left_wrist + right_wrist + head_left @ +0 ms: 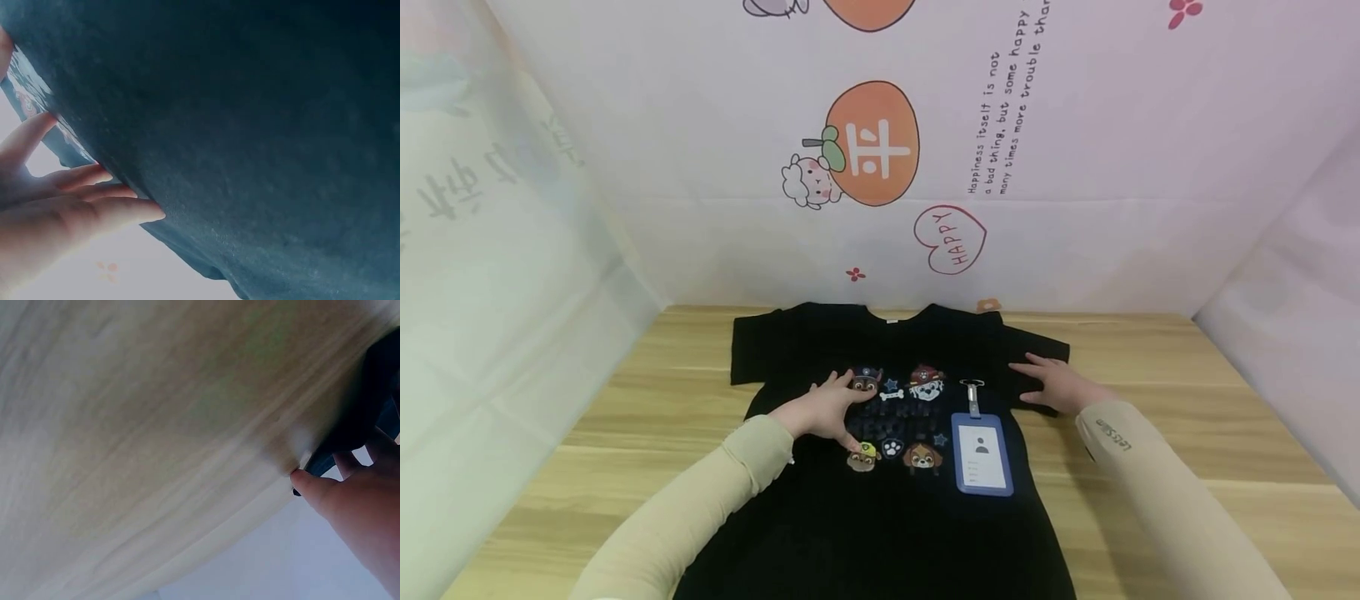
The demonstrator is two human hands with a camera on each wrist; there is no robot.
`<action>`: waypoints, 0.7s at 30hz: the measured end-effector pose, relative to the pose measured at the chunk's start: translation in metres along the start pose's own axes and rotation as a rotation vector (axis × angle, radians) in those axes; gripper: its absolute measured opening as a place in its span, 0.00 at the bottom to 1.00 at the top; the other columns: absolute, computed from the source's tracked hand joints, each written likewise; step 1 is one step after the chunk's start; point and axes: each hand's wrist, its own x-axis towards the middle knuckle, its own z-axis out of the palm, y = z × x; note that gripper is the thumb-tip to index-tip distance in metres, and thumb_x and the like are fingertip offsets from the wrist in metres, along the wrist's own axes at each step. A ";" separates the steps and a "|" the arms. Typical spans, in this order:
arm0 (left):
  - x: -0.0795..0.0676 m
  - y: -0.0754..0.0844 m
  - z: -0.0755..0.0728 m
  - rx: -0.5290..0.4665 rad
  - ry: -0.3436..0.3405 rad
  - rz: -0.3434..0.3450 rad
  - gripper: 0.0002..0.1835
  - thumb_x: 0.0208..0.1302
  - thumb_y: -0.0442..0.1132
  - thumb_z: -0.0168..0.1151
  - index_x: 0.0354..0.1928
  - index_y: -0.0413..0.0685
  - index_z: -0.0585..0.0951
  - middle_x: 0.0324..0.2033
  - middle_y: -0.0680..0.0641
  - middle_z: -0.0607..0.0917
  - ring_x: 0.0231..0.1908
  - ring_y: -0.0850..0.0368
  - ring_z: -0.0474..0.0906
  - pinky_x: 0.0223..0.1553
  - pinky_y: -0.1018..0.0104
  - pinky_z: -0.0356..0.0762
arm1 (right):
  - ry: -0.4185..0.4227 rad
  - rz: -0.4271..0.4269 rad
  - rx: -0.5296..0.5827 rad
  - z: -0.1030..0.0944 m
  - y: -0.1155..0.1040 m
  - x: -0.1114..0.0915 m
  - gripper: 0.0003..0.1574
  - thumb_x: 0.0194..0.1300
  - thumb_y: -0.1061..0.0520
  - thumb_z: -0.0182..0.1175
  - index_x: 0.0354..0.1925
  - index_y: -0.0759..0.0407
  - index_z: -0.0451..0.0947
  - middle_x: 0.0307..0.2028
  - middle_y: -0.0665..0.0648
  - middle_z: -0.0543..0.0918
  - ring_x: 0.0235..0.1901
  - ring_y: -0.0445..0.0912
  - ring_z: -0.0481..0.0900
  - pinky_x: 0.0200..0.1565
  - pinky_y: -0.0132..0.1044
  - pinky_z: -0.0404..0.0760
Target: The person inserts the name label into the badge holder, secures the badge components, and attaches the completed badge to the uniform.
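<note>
A black T-shirt (865, 525) with a cartoon dog print lies spread out with its collar at the far side. My left hand (827, 408) rests on the left part of the print, thumb and fingers spread apart. In the left wrist view, the straight fingers of that hand (81, 200) lie along the dark cloth. Over the sleeve (1033, 337) on the right, my right hand (1063, 387) touches the fabric with its fingers spread. A blue badge holder (957, 458) with a white card and a metal clip (973, 400) lies on the shirt between the hands, right of the print.
The shirt lies on a wood-grain table (1210, 417). Behind the table's far edge hangs a white printed cloth (737, 242) with an orange fruit drawing and lettering. White cloth walls (512, 275) also stand along the left and right sides.
</note>
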 end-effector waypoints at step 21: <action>-0.052 0.021 -0.057 0.101 0.711 0.171 0.36 0.62 0.50 0.62 0.70 0.53 0.63 0.72 0.36 0.54 0.72 0.35 0.42 0.69 0.37 0.44 | 0.422 0.058 0.021 -0.041 -0.059 -0.043 0.30 0.66 0.49 0.56 0.61 0.61 0.68 0.65 0.75 0.61 0.62 0.72 0.57 0.58 0.72 0.49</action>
